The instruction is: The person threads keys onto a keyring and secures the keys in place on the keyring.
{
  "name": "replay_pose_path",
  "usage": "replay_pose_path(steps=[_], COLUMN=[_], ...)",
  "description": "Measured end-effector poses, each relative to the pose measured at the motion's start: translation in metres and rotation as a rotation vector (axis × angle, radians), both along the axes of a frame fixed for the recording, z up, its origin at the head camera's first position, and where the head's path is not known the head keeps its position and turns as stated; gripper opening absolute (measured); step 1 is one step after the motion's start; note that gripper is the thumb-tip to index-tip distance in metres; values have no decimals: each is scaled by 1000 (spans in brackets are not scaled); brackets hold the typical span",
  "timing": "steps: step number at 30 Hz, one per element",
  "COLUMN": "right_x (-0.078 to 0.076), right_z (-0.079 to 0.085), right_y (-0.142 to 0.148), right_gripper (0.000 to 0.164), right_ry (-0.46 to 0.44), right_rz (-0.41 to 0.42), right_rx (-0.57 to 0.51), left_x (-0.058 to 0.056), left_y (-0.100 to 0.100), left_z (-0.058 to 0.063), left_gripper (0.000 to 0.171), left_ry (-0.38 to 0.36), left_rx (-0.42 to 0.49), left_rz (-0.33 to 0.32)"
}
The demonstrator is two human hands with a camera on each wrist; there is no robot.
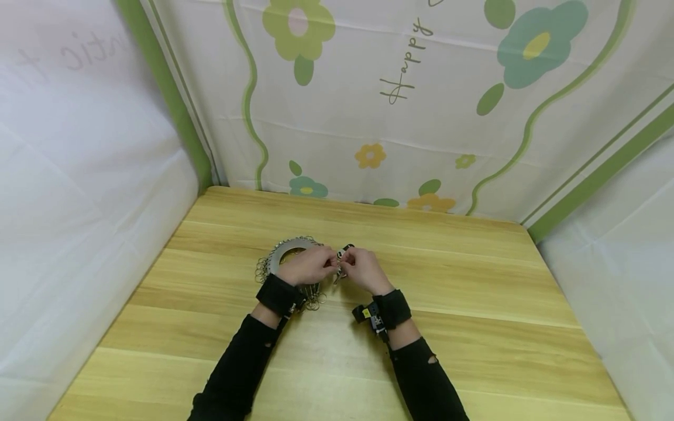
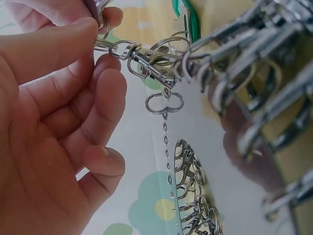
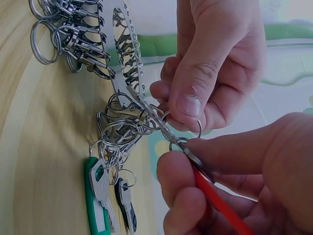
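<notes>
My left hand pinches a small split ring on a snap hook, thumb against fingertips. In the right wrist view, my right hand holds a silver key and a red tag between thumb and fingers, right at that split ring. The hook hangs from a large round metal key holder, its rim lined with several snap hooks and rings. A green tag with a silver key and a black-headed key hang from hooks close by. In the head view, the hands cover part of the holder.
Under the hands is a wood-grain table. A white curtain with flower prints stands along its far edge, with white cloth sides left and right. Each wrist wears a black strap.
</notes>
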State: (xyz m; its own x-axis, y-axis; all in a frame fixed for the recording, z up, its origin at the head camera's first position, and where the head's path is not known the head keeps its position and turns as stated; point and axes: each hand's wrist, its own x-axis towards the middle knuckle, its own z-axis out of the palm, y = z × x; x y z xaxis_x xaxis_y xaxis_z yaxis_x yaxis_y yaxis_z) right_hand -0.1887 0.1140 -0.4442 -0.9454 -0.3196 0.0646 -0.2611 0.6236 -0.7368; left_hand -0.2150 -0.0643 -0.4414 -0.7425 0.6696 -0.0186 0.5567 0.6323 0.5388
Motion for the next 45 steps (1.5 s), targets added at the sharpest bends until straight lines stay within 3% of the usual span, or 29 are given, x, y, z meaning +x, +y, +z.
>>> replay_pose_path(steps=[25,34,45], right_x=[1,2,2], right_z=[2,3,3], right_y=[-1,-2,-1], right_gripper=[7,7,9], right_ry=[-24,-57,-56], right_rz=[26,52,-4], right_rx=[31,3,-21], left_x=[2,1,0], left_y=[0,1,1], left_z=[2,0,0], left_gripper=[21,26,25], left_ry=[-51,-23,-14], left_rx=[-9,-17,-20], left_rz=[31,39,22])
